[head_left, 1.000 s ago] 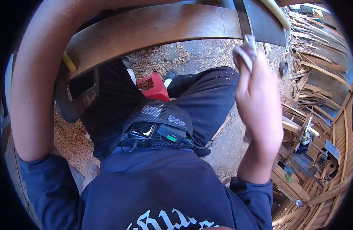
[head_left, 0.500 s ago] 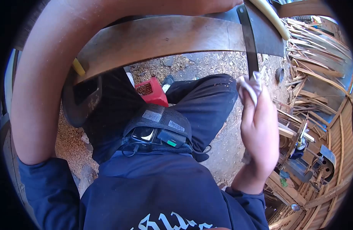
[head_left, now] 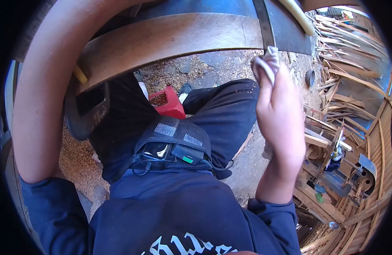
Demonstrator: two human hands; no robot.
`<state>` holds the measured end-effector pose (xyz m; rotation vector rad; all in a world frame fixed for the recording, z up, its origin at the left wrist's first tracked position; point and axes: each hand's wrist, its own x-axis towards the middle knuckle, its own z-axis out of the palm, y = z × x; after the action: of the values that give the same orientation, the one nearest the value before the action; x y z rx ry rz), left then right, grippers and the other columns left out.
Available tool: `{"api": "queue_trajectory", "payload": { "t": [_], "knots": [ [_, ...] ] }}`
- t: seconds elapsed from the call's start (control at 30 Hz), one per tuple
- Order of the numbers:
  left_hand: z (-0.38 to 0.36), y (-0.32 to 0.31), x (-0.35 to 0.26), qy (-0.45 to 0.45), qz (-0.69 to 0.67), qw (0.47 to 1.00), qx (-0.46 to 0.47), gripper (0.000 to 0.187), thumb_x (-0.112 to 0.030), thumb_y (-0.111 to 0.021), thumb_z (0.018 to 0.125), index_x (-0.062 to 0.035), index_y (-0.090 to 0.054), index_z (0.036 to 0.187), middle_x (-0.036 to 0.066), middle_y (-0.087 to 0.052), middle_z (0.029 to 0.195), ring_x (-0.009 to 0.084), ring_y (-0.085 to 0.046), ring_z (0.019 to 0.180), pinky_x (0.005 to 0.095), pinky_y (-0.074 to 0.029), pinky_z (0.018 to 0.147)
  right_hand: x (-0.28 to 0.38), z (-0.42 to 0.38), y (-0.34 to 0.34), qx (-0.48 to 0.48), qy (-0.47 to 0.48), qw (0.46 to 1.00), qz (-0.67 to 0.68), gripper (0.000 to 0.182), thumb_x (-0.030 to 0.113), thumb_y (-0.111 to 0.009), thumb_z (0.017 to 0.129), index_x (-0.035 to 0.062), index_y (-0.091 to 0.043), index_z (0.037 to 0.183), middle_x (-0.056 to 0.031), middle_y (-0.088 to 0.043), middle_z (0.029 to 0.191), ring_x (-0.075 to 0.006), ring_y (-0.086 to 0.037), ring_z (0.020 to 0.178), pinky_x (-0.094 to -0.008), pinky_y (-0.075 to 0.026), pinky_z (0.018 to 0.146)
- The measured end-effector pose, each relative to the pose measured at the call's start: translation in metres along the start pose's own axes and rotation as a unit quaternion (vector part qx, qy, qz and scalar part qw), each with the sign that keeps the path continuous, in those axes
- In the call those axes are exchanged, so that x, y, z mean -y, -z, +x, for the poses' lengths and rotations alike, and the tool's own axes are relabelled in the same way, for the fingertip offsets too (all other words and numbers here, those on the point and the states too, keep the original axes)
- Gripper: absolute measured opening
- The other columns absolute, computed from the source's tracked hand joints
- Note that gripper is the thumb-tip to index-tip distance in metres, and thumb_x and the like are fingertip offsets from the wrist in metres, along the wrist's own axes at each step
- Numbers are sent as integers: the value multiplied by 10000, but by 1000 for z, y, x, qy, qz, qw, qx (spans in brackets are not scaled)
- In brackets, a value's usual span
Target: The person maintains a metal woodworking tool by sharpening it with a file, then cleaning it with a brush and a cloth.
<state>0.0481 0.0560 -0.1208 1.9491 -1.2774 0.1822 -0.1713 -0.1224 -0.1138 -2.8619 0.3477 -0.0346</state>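
My right hand [head_left: 282,112] is closed round a pale cloth [head_left: 270,59] wrapped about the near end of a long, flat, dark metal blade [head_left: 265,25]. Its teeth, if any, are too small to make out. The blade lies across the right end of a curved wooden board [head_left: 174,39], just right of a thin line marked on the wood. My left forearm [head_left: 42,85] arches over the board's left part and leaves the view at the top, so my left hand is out of sight.
A dark blue surface [head_left: 196,7] lies behind the board, with a pale curved rod [head_left: 299,17] at its right. A red container [head_left: 172,104] with shavings stands between my legs. Wood strips [head_left: 353,55] pile up at right, near a machine [head_left: 340,170]. Shavings cover the floor.
My right hand has moved up, away from my body, pushing the blade farther across the board. My left hand, partly visible at the top before, has gone out of view.
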Motion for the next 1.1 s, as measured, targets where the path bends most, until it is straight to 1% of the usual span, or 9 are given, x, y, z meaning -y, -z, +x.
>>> {"api": "queue_trajectory", "payload": {
  "t": [0.07, 0.2, 0.3, 0.47, 0.63, 0.77, 0.8, 1.0, 1.1],
  "knots": [
    [0, 3, 0, -19, 46, 999, -8, 149, -226, -719, 924, -96, -691, 992, 94, -723, 799, 183, -721, 710, 298, -579, 565, 9, -13, 10, 53, -71, 996, 15, 167, 113, -595, 1022, -23, -544, 1104, -306, -688, 914, -493, -681, 855, -542, -532, 671],
    [-7, -24, 27, -149, 128, 969, -152, 167, -229, -729, 910, -107, -677, 1011, 80, -702, 777, 195, -697, 685, 305, -567, 584, 3, -19, 8, 14, -8, 999, 50, 167, 117, -590, 1027, -33, -531, 1070, -309, -684, 877, -501, -674, 823, -553, -522, 633],
    [-5, -8, 1, -69, 77, 993, -53, 144, -209, -725, 894, -99, -677, 974, 69, -690, 788, 203, -677, 701, 309, -566, 632, 9, 10, 1, 10, -15, 999, 30, 151, 97, -585, 1027, -37, -524, 1062, -315, -679, 852, -505, -671, 808, -550, -521, 611],
    [-2, -6, 8, -105, 123, 984, -77, 127, -179, -716, 887, -71, -681, 944, 91, -699, 759, 200, -702, 684, 300, -553, 590, -3, -38, 0, 1, -8, 997, 76, 236, 52, -559, 1023, -31, -539, 1242, -304, -677, 837, -500, -677, 831, -525, -524, 614],
    [-1, -2, -21, -3, 84, 996, -13, 113, -150, -715, 885, -70, -682, 957, 86, -711, 763, 198, -696, 635, 268, -529, 507, 3, 13, -2, 5, 15, 1000, 24, 171, 80, -582, 1022, -49, -522, 1118, -302, -675, 831, -508, -663, 748, -565, -499, 570],
    [0, -2, -9, -75, 61, 993, -65, 98, -126, -719, 881, -75, -680, 956, 89, -718, 799, 187, -677, 600, 263, -510, 470, 4, -13, 5, 20, 0, 999, 39, 199, 64, -594, 1009, -66, -501, 1127, -318, -675, 849, -514, -665, 778, -572, -512, 593],
    [9, -2, -2, -181, 64, 976, -98, 102, -128, -721, 880, -73, -680, 956, 89, -720, 806, 182, -675, 597, 263, -506, 463, 5, -19, 4, 19, -12, 998, 53, 196, 60, -589, 1006, -62, -505, 1135, -322, -677, 854, -516, -668, 801, -566, -525, 607],
    [-5, -5, -17, 29, -64, 997, -41, 115, -143, -724, 886, -77, -692, 974, 69, -718, 778, 163, -679, 593, 245, -504, 459, 0, 11, -4, 5, -1, 1000, 10, 163, 99, -592, 1011, -31, -514, 1071, -303, -668, 815, -505, -667, 739, -570, -511, 580],
    [-1, -5, -4, 16, -35, 999, -22, 124, -156, -720, 889, -76, -693, 980, 83, -722, 791, 157, -688, 634, 237, -512, 483, 1, -7, -4, -2, 7, 999, 51, 159, 52, -591, 1000, -36, -514, 1107, -308, -677, 870, -509, -671, 771, -562, -525, 595]
  ]
}}
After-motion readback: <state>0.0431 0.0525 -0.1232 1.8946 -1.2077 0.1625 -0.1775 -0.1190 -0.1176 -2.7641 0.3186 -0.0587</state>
